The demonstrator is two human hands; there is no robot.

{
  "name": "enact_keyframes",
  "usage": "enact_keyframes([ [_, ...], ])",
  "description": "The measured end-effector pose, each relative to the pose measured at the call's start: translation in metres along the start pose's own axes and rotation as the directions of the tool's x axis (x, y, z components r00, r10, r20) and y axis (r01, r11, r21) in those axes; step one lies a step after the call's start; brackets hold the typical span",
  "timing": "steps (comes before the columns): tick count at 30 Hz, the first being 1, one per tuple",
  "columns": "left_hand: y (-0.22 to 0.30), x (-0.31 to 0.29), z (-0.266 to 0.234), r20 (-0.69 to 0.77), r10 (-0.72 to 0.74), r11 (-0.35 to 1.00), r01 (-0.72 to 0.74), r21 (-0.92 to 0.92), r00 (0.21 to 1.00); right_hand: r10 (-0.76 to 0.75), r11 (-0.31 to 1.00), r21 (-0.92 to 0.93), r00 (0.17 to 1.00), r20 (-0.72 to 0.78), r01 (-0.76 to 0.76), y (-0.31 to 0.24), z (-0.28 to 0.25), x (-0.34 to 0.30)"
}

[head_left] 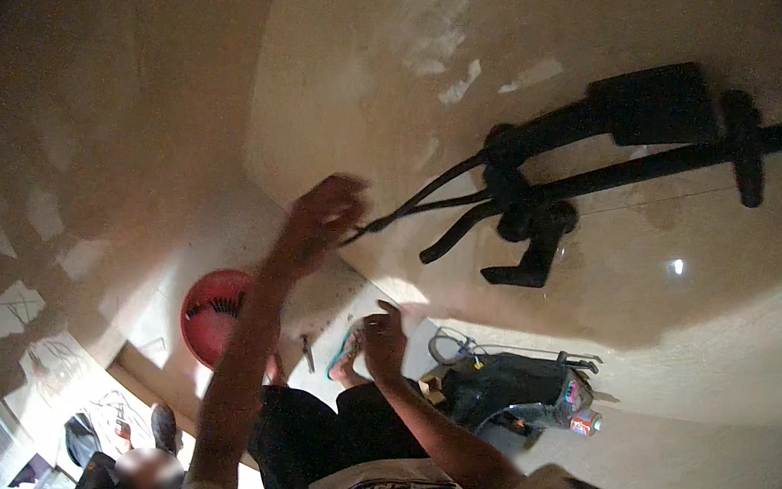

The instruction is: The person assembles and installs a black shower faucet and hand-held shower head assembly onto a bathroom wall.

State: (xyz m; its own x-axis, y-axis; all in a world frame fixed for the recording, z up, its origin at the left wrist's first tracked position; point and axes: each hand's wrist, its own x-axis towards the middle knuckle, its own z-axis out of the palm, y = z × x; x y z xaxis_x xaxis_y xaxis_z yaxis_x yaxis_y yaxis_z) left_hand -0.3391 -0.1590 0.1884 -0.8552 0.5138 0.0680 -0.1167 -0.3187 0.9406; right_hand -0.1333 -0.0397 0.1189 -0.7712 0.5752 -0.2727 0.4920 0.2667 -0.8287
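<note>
My left hand (325, 212) is raised over the wall corner, beside the loose ends of thin black cables. Its fingers are smeared by motion, so I cannot make out whether it grips them. The cables run to a black tubular fitting (614, 172) with lever-like arms and a flat box, on the pale wall's side. Lower down, my right hand (383, 343) hovers above my foot, a finger stretched out and the others loosely bent, with nothing visible in it. A red basin (206, 343) containing a dark brush-like item stands behind my left forearm.
A hammer-like tool (307, 354) lies by my foot in a teal flip-flop (336, 363). Against the wall rests a black bag (490, 391), with a clear bottle (584, 422) and a coiled cable. Another person (107, 486) and a shoe (165, 428) appear at lower left.
</note>
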Motion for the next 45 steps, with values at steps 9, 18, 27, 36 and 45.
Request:
enact_keyframes([
  [9,0.092,0.119,0.12,0.24,0.232,0.927,-0.289,0.237,0.943,-0.659,0.724,-0.068,0.66,-0.361,0.686,-0.267,-0.129,0.055],
  [18,0.128,0.093,0.063,-0.254,0.49,0.871,-0.478,0.114,0.834,-0.502,0.806,0.225,0.834,-0.228,0.547,-0.206,-0.09,0.029],
  [27,-0.001,-0.081,0.073,0.238,-0.001,0.99,0.035,-0.14,0.971,-0.202,0.927,0.295,0.971,-0.129,0.232,-0.169,-0.065,-0.019],
  [36,-0.023,0.064,0.142,0.081,0.308,0.944,-0.315,0.096,0.948,-0.14,0.91,0.271,0.848,-0.511,0.313,-0.115,-0.123,-0.087],
  [45,-0.028,0.097,0.131,0.345,0.162,0.917,-0.27,0.294,0.924,0.015,0.958,0.237,0.797,-0.604,0.162,-0.077,-0.15,-0.094],
])
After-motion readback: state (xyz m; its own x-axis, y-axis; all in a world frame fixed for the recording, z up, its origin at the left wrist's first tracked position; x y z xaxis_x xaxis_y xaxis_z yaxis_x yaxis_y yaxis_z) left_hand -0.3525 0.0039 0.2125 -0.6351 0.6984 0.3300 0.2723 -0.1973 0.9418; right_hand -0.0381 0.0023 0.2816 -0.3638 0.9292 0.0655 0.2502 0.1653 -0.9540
